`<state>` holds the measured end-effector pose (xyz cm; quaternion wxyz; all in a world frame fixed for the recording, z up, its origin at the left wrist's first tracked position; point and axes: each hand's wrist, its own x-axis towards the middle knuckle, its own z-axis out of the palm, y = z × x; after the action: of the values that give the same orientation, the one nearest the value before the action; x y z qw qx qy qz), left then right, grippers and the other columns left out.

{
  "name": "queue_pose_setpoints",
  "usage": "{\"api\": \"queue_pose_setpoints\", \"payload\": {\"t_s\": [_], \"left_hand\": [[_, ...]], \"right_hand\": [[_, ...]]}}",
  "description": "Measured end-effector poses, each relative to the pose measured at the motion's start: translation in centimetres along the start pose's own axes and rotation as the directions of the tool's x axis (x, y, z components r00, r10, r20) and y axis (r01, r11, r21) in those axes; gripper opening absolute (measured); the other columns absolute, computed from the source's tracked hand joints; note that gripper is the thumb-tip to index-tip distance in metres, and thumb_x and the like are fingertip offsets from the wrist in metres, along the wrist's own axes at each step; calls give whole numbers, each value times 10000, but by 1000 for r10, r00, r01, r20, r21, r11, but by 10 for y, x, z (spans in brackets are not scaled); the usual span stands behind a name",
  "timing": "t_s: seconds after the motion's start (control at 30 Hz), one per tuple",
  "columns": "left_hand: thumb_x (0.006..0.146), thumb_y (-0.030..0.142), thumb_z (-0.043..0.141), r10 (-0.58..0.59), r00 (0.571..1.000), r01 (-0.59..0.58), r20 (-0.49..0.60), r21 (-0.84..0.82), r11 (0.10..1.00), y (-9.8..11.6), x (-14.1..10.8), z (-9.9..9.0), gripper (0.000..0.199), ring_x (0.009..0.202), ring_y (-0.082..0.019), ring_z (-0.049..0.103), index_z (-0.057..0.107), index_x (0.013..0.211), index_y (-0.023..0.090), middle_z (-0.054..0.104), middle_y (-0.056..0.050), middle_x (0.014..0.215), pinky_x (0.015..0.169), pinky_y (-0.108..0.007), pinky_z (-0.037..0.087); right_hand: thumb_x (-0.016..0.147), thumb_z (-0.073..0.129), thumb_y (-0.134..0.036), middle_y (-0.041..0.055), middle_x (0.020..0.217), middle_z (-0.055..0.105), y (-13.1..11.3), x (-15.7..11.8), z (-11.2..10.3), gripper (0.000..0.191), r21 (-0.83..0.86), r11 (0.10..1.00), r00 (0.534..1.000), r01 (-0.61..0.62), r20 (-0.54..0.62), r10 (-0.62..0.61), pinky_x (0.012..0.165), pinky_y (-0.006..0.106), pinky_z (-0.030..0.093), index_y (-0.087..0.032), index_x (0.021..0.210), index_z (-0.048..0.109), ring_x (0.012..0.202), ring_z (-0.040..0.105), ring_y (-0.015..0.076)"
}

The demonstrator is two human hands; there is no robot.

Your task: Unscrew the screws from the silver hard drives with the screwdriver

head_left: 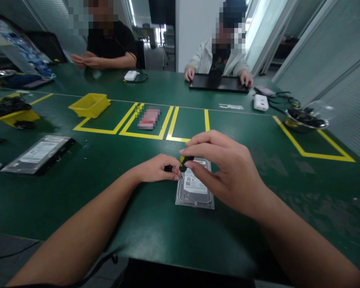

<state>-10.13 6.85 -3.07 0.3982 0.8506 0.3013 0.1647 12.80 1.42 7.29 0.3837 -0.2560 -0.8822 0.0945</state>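
A silver hard drive (198, 196) with a white label lies flat on the green table in front of me. My right hand (232, 172) is over its right side, thumb and fingers closed around the short yellow-and-black handle of a screwdriver (183, 163). The screwdriver's tip is hidden, so I cannot tell whether it touches a screw. At the drive's upper left edge, my left hand (157, 169) is closed, its fingertips against the edge close to the screwdriver.
Another hard drive (37, 154) lies to the left. Beyond are a yellow bin (90, 105), a loaded yellow bin (19, 117) and a metal bowl (306, 122) of dark parts. Yellow tape (142, 136) marks the table. Across it sit two people, one holding a dark panel (219, 83).
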Motion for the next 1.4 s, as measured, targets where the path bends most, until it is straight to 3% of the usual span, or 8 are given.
{"api": "queue_pose_setpoints", "payload": {"t_s": [0.13,0.33,0.63,0.9,1.4], "left_hand": [[861,293,672,-7,1000,8,14,-15,1000,1,0,-1,149,849,-173,633,699,882,147,703,-34,891,768,-282,471],[853,298,672,5,1000,-5,-3,-26,1000,3,1,-1,219,949,-199,636,688,1029,168,713,-45,966,861,-325,481],[853,301,675,-7,1000,7,8,-25,1000,3,1,-1,206,954,-207,639,702,1005,164,712,-46,960,863,-329,487],[859,318,686,-35,999,34,20,42,999,-1,0,-1,219,1036,-217,619,725,1012,165,696,-64,1091,870,-318,483],[860,317,682,-7,1000,7,-6,22,1000,-1,0,1,186,853,-174,636,704,930,146,709,-47,926,748,-272,486]], "right_hand": [[881,585,-108,59,1005,687,0,0,0,184,-8,1000,1000,2,12,-2,829,266,483,-121,1025,699,939,613,148],[893,548,-88,69,1081,709,1,1,0,224,-22,1000,999,14,29,-13,886,293,483,-105,1063,694,995,629,163],[854,551,-71,97,1124,653,1,0,1,260,-28,1000,1000,-7,4,7,876,280,483,-126,1058,704,1035,607,162],[888,572,-115,65,1014,667,2,0,0,169,3,1000,1000,-5,10,5,825,268,484,-138,1001,695,956,613,155],[933,487,-125,63,1111,710,0,0,0,232,5,1000,999,3,46,-3,905,320,500,-160,1060,678,1039,642,173]]}}
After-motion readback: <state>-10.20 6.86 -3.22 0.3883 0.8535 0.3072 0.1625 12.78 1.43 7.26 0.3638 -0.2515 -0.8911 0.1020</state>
